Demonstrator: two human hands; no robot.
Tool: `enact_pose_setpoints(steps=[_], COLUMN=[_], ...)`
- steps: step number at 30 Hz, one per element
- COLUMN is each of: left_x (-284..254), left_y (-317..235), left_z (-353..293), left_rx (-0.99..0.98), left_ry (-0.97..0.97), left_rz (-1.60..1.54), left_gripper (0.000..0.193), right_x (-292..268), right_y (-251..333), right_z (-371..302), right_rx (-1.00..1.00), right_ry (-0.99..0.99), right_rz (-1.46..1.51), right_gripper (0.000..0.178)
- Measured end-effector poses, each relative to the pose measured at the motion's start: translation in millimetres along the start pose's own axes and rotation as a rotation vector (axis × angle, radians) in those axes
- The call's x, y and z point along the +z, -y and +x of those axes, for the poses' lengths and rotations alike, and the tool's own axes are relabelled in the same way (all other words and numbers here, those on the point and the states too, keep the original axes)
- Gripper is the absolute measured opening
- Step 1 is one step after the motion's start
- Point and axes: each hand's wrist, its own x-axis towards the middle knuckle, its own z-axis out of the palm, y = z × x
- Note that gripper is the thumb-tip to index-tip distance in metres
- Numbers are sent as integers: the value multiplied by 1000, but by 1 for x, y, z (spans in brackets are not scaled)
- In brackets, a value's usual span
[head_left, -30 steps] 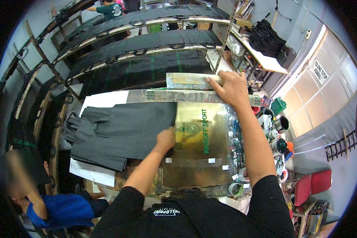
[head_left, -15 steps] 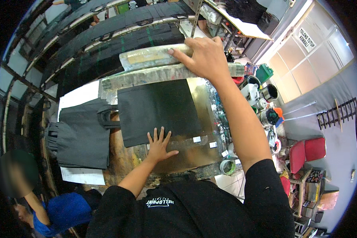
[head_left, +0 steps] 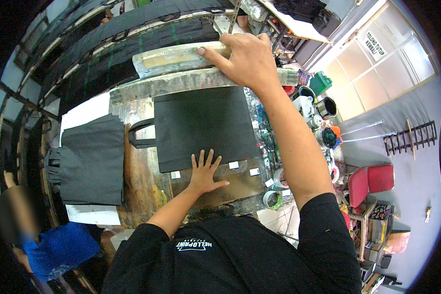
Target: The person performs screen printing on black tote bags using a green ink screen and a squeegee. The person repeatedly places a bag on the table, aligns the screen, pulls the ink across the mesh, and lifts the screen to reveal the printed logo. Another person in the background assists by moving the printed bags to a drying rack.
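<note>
A black fabric tote bag [head_left: 206, 127] lies flat on the printing board [head_left: 240, 188], its looped handle [head_left: 142, 133] sticking out to the left. My left hand [head_left: 206, 171] is spread open over the bag's near edge, palm down, with fingertips on the cloth. Beyond the bag, a paint-stained screen printing frame [head_left: 181, 87] stands tilted up. My right hand [head_left: 250, 59] is closed over its upper side, the thumb against a long pale bar [head_left: 181, 58] that looks like a squeegee. The far fingers' grip is partly hidden.
Left of the board sits a stack of black tote bags [head_left: 92, 161] on white sheets. Paint cans [head_left: 325, 108], tubs and a roll of tape [head_left: 273, 200] crowd the right edge. A co-worker in a blue shirt [head_left: 63, 250] is at the lower left. Red chairs [head_left: 379, 178] stand at right.
The tote bag has shifted right on the board and lies straighter, its handle now clear of the stack. My left hand has moved along with it. The right hand still holds the frame up.
</note>
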Motion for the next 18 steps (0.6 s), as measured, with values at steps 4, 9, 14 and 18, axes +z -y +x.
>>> enact_pose_setpoints(steps=[4, 9, 14, 18], left_x=[3, 0, -88, -196], left_y=[-2, -9, 0, 24], left_z=[-8, -14, -4, -20], left_rx=[3, -28, -326, -56], left_ry=[9, 13, -110, -638], left_rz=[-26, -60, -696, -1716], left_gripper=[118, 122, 107, 89], right_x=[2, -1, 6, 2], right_y=[0, 2, -4, 12], right_z=[-1, 2, -1, -43], right_rx=[6, 14, -8, 12], right_ry=[9, 32, -34, 98], right_rz=[-40, -38, -45, -75], right_gripper=[69, 70, 69, 63])
